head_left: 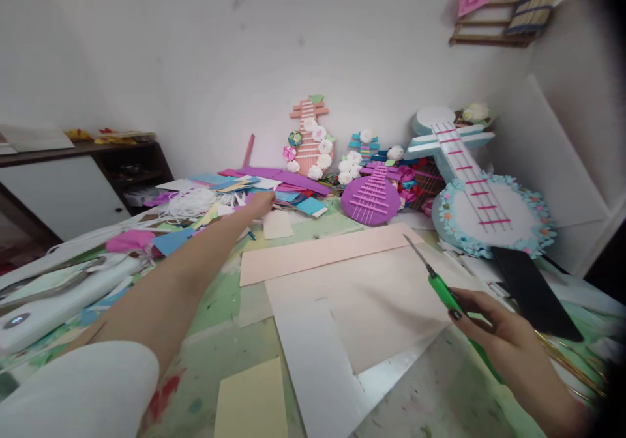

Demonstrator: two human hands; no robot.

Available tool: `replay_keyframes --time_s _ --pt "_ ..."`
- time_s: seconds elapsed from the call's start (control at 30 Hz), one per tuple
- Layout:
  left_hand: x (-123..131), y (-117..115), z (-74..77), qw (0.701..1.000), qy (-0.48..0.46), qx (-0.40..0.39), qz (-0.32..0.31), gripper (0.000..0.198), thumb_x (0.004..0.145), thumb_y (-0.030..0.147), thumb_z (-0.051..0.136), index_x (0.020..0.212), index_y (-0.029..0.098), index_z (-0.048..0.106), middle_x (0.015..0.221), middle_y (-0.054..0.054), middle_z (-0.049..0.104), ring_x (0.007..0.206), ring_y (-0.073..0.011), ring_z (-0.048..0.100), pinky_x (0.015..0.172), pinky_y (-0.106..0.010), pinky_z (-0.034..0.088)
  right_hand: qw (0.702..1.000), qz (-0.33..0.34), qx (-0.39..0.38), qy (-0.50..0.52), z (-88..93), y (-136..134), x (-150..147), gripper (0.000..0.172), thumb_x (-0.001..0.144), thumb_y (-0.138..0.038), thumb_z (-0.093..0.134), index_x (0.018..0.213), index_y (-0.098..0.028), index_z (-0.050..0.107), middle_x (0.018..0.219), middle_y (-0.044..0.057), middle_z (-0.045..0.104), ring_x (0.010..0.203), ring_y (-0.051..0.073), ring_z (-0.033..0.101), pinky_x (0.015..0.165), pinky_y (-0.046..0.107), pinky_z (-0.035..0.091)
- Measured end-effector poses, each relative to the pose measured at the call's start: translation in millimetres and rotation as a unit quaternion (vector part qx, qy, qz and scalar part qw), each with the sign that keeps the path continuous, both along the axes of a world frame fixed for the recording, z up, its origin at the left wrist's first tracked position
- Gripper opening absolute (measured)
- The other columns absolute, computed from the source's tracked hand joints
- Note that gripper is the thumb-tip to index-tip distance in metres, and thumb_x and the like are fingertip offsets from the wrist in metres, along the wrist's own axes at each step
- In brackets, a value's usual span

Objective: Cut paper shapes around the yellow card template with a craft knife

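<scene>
My right hand [499, 340] is closed round the green handle of a craft knife [443, 291]. Its thin blade points up and away, over the pale pink sheets. Beneath it lies a large pale pink sheet [386, 288], with a long pink strip [313, 252] across its far edge. A white board [313, 360] shows from under the large sheet. My left arm stretches forward, and my left hand [264, 203] is at a heap of coloured paper and foam scraps [293, 197]. Its fingers are mostly hidden, so I cannot make out whether it grips anything.
Several decorated paper instruments, among them a purple lute [372, 200] and a large light-blue one [489, 210], stand along the wall. A black phone-like slab [535, 291] lies right. White cord [188, 203] and a white device [63, 307] are left. A yellow sheet [252, 399] lies near me.
</scene>
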State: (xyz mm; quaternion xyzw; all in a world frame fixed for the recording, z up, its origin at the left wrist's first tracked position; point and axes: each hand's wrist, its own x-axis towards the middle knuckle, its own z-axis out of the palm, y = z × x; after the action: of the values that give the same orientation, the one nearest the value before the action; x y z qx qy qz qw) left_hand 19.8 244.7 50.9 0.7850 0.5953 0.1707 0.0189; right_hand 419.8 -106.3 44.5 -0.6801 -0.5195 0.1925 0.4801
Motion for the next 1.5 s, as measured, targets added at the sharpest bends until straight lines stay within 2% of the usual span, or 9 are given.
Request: replay_keyframes --time_s 0.2,0.47,0.57,0.7,0.83,0.97,1.3,1.4,1.5 --pt "-2.3 -33.2 -0.7 0.999 0.001 0.01 0.033 0.035 0.094 0.035 0.059 0.123 0.016 0.056 0.123 -0.01 0.058 0.104 -0.0226 0.061 0.087 -0.043 0.053 0.996 -0.003 -0.011 0.09 1.0 -2.2 0.5 0.036 0.056 -0.044 0.074 0.086 -0.025 0.066 0.089 0.007 0.07 0.087 0.028 0.067 0.069 0.034 0.056" --pt "-24.8 -148.6 -27.9 0.997 0.046 -0.041 -0.047 0.026 0.093 0.038 0.059 0.106 0.015 0.061 0.102 -0.006 0.063 0.088 -0.0188 0.062 0.08 -0.038 0.052 0.96 0.009 0.025 0.28 -2.5 -3.9 2.4 0.027 0.065 -0.035 0.074 0.085 -0.023 0.06 0.082 0.004 0.065 0.064 0.019 0.065 0.058 0.031 0.054" --pt "-33.3 -174.5 -33.3 0.994 0.064 -0.04 -0.079 0.03 0.083 0.046 0.062 0.091 0.018 0.061 0.098 -0.009 0.062 0.094 -0.0274 0.059 0.084 -0.039 0.047 0.955 0.03 0.008 0.295 0.3 -4.8 -0.5 0.026 0.069 -0.034 0.073 0.087 -0.023 0.058 0.078 0.003 0.067 0.061 0.018 0.064 0.058 0.032 0.053" --pt "-37.3 -168.0 -34.1 0.996 0.072 -0.036 -0.047 0.038 0.084 0.049 0.057 0.098 0.014 0.061 0.111 -0.018 0.058 0.107 -0.0355 0.053 0.091 -0.048 0.042 0.962 0.053 0.001 0.268 0.0 -4.5 -6.0 0.028 0.069 -0.036 0.072 0.089 -0.022 0.058 0.068 0.0 0.062 0.051 0.014 0.057 0.048 0.027 0.045" --pt "-36.9 -147.8 -30.1 0.994 0.06 -0.092 -0.024 0.033 0.092 0.041 0.059 0.111 0.014 0.059 0.109 -0.009 0.061 0.097 -0.0223 0.061 0.086 -0.043 0.05 0.988 -0.003 -0.05 0.145 -5.2 -2.6 -8.3 0.03 0.061 -0.038 0.075 0.078 -0.019 0.06 0.048 -0.005 0.049 0.036 0.011 0.043 0.037 0.025 0.033" --pt "-41.3 -146.0 -22.5 0.989 0.034 -0.14 -0.027 0.032 0.094 0.036 0.059 0.118 0.015 0.058 0.114 -0.008 0.062 0.095 -0.0199 0.063 0.081 -0.039 0.055 0.993 -0.058 -0.079 -0.058 -11.2 -0.2 -2.3 0.021 0.064 -0.039 0.068 0.065 -0.021 0.057 0.045 -0.003 0.052 0.037 0.014 0.048 0.041 0.027 0.037" --pt "-69.0 -179.1 -16.1 0.991 0.02 -0.135 -0.004 0.026 0.093 0.036 0.06 0.107 0.014 0.062 0.103 -0.005 0.064 0.088 -0.0187 0.064 0.078 -0.037 0.054 0.987 0.041 -0.074 -0.14 -18.4 1.4 -3.7 0.034 0.071 -0.043 0.063 0.096 -0.02 0.071 0.071 0.004 0.073 0.058 0.022 0.065 0.055 0.03 0.045" --pt "-63.3 -191.3 -15.4 0.997 0.003 -0.08 0.001 0.019 0.089 0.031 0.057 0.098 0.015 0.062 0.094 -0.007 0.065 0.09 -0.0253 0.062 0.083 -0.043 0.051 0.979 0.052 -0.094 -0.173 -17.9 1.4 -8.2 0.038 0.073 -0.043 0.062 0.101 -0.019 0.072 0.083 0.006 0.076 0.066 0.025 0.067 0.062 0.033 0.047" --pt "-51.9 -228.0 -14.5 0.999 -0.02 -0.01 -0.029 0.028 0.087 0.031 0.049 0.109 0.017 0.06 0.113 -0.014 0.061 0.114 -0.0347 0.053 0.102 -0.056 0.036 0.974 0.049 -0.101 -0.194 -18.2 2.0 -9.9 0.038 0.073 -0.043 0.06 0.1 -0.018 0.072 0.09 0.008 0.077 0.072 0.027 0.068 0.069 0.035 0.047"
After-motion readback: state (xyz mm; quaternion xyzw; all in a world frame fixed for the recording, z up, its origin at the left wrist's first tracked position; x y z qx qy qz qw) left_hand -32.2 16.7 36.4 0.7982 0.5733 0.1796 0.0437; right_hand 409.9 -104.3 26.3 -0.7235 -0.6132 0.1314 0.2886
